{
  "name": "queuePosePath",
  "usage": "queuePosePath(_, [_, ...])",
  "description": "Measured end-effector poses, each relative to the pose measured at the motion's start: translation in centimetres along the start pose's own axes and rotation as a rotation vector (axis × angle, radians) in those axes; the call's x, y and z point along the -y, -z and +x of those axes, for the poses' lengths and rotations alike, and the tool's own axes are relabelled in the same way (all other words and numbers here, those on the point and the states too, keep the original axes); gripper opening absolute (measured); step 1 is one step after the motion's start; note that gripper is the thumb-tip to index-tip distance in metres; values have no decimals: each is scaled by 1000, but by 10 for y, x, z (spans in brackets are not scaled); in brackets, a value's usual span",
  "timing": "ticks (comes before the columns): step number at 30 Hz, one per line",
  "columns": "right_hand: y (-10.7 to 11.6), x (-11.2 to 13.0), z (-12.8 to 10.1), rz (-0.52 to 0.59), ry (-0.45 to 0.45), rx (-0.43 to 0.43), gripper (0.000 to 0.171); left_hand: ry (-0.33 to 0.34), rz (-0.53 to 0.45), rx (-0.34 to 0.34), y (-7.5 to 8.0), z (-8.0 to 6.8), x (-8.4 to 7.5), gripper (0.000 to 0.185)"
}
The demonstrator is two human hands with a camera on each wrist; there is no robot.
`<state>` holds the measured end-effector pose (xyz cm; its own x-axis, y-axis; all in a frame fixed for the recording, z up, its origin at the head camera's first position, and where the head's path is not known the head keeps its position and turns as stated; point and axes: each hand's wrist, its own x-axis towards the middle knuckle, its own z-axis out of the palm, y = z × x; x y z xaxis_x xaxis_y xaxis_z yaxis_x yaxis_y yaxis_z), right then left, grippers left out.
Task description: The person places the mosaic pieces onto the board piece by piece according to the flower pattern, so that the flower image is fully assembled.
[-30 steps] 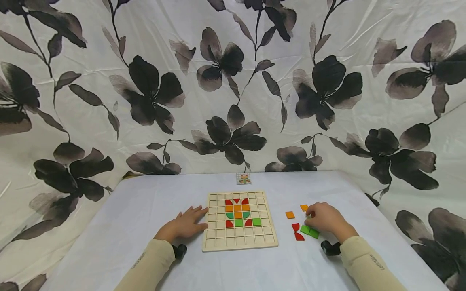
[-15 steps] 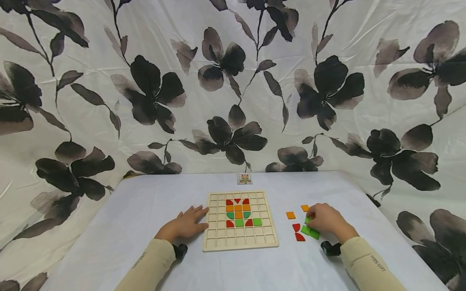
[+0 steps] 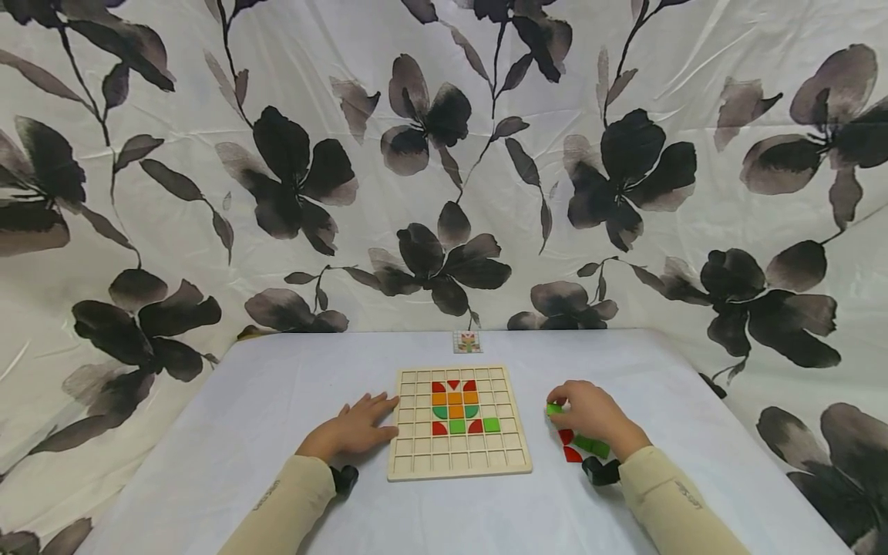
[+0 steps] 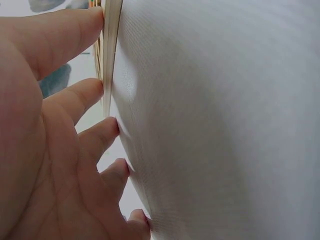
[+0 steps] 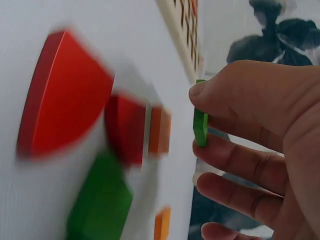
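Note:
Between thumb and finger, my right hand (image 3: 592, 411) pinches a green square tile (image 5: 200, 125), held off the table to the right of the board. My left hand (image 3: 354, 426) lies spread, its thumb and a fingertip touching the left edge of a wooden grid board (image 3: 458, 475). Set in the grid are red, orange, teal and light green tiles, one a green square (image 3: 492, 425) at the right. Below my right hand lie red quarter-round tiles (image 5: 65, 95) and green tiles (image 3: 593, 447). Two orange tiles (image 5: 160, 131) show in the right wrist view but are hidden in the head view.
A small card with a coloured pattern (image 3: 468, 342) lies at the back of the white-covered table (image 3: 312, 370). Behind the table hangs a floral cloth (image 3: 444, 154). Black wrist cameras (image 3: 600, 471) are worn under both wrists.
My right hand has picked up the green tile and moved left with it, now covering the orange tiles in the head view. My left hand stays at the board's edge.

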<state>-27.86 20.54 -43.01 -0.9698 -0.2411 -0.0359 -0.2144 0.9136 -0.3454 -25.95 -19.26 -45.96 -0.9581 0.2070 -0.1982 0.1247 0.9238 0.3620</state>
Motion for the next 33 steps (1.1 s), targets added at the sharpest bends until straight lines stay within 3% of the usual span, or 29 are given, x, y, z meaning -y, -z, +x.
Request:
queuePosePath(8, [-10,29,13,-28,126,-31,24,-6,2,4,1,0,1,65])
queuePosePath(24, [-26,92,21,0,368,-3,26,-5,-11,-1,0,0,0,64])
queuePosePath(33, [-40,118,27,-30,454,-13,21,-7,-14,2,2,-2,-1,65])
